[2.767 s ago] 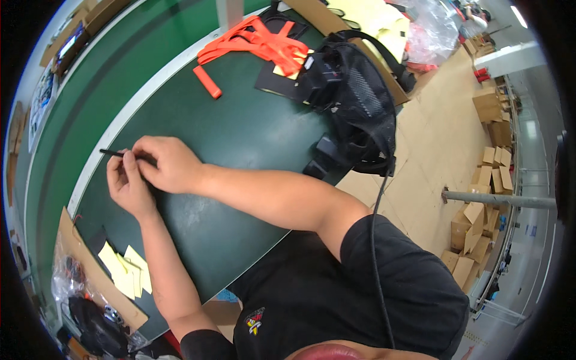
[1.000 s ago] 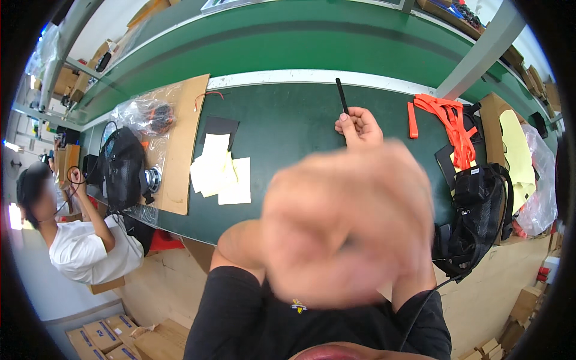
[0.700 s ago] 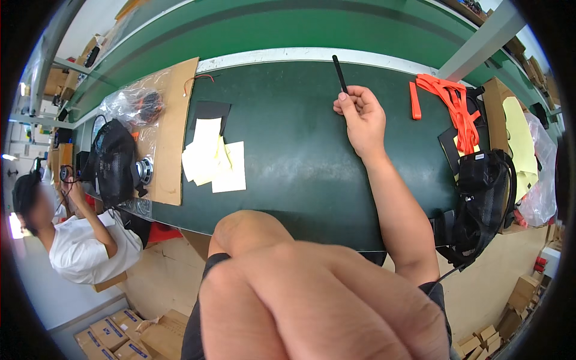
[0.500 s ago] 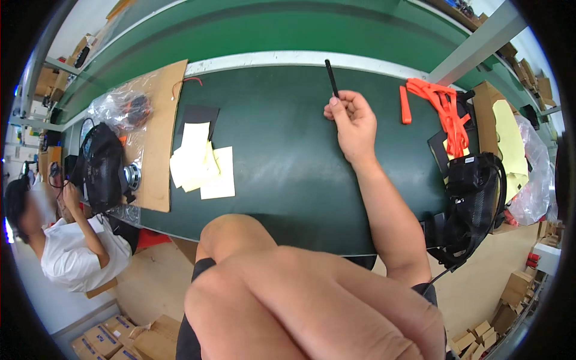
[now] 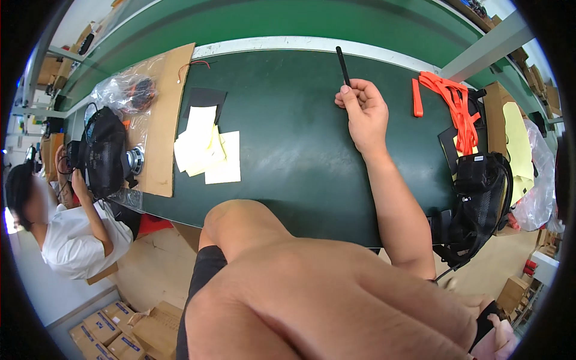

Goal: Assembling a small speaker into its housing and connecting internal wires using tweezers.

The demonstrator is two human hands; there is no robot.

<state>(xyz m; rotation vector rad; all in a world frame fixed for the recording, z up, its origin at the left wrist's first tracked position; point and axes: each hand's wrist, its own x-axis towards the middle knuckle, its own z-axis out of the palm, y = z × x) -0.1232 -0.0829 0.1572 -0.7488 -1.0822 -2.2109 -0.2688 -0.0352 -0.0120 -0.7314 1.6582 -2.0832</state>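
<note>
My right hand (image 5: 368, 117) is raised over the dark green tabletop (image 5: 288, 132), toward its far side. Thumb and fingers pinch the lower end of a thin black stick (image 5: 342, 65), pen-like in shape, which points up and away. My left hand does not show. Large bare limbs (image 5: 312, 282), very close to the camera, fill the lower middle and cover the near table edge. Left of my right hand lie overlapping pale yellow paper sheets (image 5: 222, 168) and a black sheet (image 5: 211, 98). To its right are a flat orange strip (image 5: 417, 98) and a heap of orange straps (image 5: 459, 111).
On the left, cardboard (image 5: 166, 138) bears a black bag (image 5: 107, 153), clear plastic (image 5: 114, 99) and a small speaker (image 5: 135, 161). A person (image 5: 84, 240) sits there, hands near the bag. Black mesh gear (image 5: 480, 204) and an open carton (image 5: 497, 120) stand right. Boxes (image 5: 126, 333) sit below.
The view has shifted slightly, so the table appears higher and a little to the right. My right hand still pinches the black stick. Another person now shows at the lower right.
</note>
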